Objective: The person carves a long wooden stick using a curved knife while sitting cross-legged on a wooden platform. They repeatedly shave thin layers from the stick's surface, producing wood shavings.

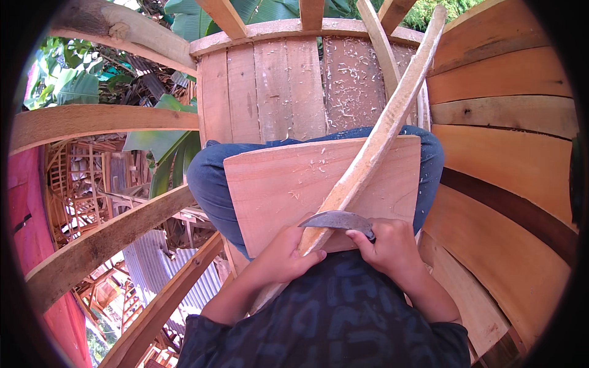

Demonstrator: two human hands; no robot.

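A long, slightly bent wooden pole [374, 147] slants across my lap, from the far right down to the near left. My left hand [288, 253] is closed around its near part, thumb lying along it. In my right hand [389, 245] is a curved knife [337, 219] with a dark, sickle-like blade, its handle hidden in my closed fingers. The blade lies across the pole, its tip close to my left fingers. Beneath the pole a wide wooden board [270, 184] rests over my crossed legs, with a few pale shavings on it.
Curly wood shavings [356, 80] are scattered on the plank floor [273, 92] ahead. Another thin stick [381, 52] leans at the far right. A curved plank wall [503, 141] rises on my right. Open wooden rails [110, 230] run along the left, with corrugated metal sheets [165, 264] below.
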